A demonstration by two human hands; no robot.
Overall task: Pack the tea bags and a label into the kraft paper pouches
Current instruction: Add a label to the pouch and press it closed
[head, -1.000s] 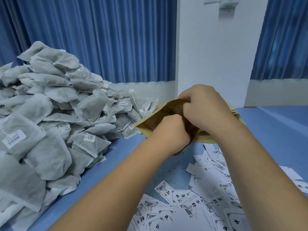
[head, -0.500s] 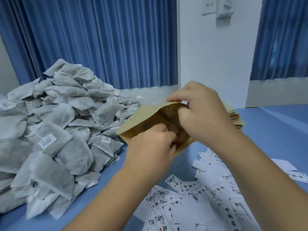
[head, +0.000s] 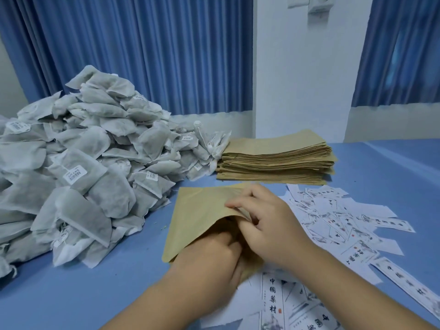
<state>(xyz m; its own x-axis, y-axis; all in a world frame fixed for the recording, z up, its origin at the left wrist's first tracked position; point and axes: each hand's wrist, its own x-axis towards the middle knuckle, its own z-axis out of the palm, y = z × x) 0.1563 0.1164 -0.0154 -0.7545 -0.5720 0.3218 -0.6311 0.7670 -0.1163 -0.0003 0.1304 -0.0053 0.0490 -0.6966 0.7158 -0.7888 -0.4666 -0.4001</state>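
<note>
**Kraft pouch (head: 202,210).** One tan paper pouch lies at near centre on the blue table (head: 83,294). It is set at an angle, with its closed end pointing far-left and its mouth turned toward the person. The paper is matt and unprinted, lightly creased near the mouth. The upper panel is lifted, so the mouth gapes and the inside is in shadow.

**Right hand (head: 269,229).** The fingers are curled over the edge of the upper panel, pinching it and holding it up.

**Left hand (head: 209,256).** The fingers are pushed into the mouth and hidden beyond the knuckles. Whether they grasp anything inside cannot be told.

**Tea bags (head: 90,177).** A large heap of grey-white filter bags fills the left side, and several carry small white barcode stickers. The nearest bags lie just beside the pouch's far-left corner.

**Stack of pouches (head: 276,160).** This is a flat pile of the same tan paper at far centre, beyond the held pouch. Its left end touches the heap.

**Labels (head: 345,225).** White slips printed with black characters and pale pictures are scattered loosely at right and near. The pouch's near corner overlaps some of them.

**Surroundings.** Blue curtains (head: 142,55) and a white pillar (head: 304,79) stand behind the table.
</note>
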